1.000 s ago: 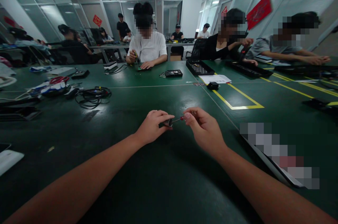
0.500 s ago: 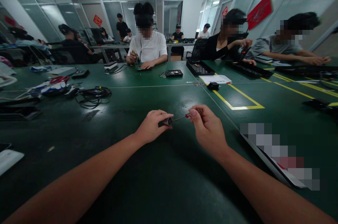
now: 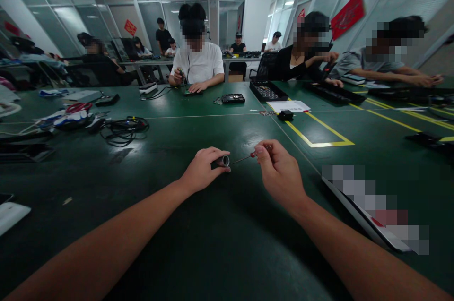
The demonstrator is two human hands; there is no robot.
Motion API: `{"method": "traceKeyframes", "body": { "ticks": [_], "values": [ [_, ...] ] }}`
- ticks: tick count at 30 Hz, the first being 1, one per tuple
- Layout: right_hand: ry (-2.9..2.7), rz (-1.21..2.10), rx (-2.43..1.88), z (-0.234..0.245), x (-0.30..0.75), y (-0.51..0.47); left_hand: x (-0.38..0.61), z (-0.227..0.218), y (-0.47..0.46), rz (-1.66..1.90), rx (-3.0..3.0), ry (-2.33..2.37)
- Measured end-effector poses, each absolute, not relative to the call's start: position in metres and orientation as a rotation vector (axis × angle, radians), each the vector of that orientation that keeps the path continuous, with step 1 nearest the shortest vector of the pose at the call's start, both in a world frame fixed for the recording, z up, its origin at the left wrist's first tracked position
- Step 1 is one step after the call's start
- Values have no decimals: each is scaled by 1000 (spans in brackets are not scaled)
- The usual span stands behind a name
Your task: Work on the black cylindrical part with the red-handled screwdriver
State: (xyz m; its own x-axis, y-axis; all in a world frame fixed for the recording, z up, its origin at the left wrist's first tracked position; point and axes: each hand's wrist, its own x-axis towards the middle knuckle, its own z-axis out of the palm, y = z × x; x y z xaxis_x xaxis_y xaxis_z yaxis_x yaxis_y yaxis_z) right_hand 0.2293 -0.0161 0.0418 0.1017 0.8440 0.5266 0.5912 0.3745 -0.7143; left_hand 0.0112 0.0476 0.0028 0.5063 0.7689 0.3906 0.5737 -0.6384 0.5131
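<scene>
Between thumb and fingers, my left hand [image 3: 203,168] grips a small dark metal cylinder [image 3: 223,160] by its sides. The cylinder's round hollow end faces right and toward me. My right hand [image 3: 282,171] is closed round the reddish handle of a thin screwdriver [image 3: 244,158]. Its shaft points left at the cylinder, and the tip lies just beside the rim, slightly apart from it as far as I can see. Both hands are over the green table [image 3: 227,235], near its middle. My right palm and fingers hide most of the handle.
A coil of black cable [image 3: 126,130] lies left, near tangled wires and gloves. Ahead are a hard drive [image 3: 233,98], a black parts tray [image 3: 268,91] and a small black block [image 3: 285,115]. A pale flat item [image 3: 372,211] lies right. Other people sit across the table.
The screwdriver tip has come away from the cylinder's mouth. The cylinder has turned a little, so its open end shows more toward me. My right hand has hardly moved.
</scene>
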Motion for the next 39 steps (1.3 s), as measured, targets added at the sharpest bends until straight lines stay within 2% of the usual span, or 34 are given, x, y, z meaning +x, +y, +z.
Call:
{"method": "traceKeyframes", "body": {
  "ticks": [14,18,24,28,33,39],
  "values": [
    [-1560,307,-1284,47,230,-19,8,22,50,1044,2169,1232],
    [-1569,313,-1270,46,230,-19,8,38,52,870,2118,1266],
    [-1590,329,-1255,46,231,-19,11,45,56,204,2412,1284],
    [-1611,333,-1248,47,231,-19,15,39,60,-25,2443,1382],
    [-1622,329,-1255,47,231,-19,18,39,68,-52,2435,1342],
    [-1613,321,-1255,47,231,-20,1,36,79,132,2229,1284]
  ]
}}
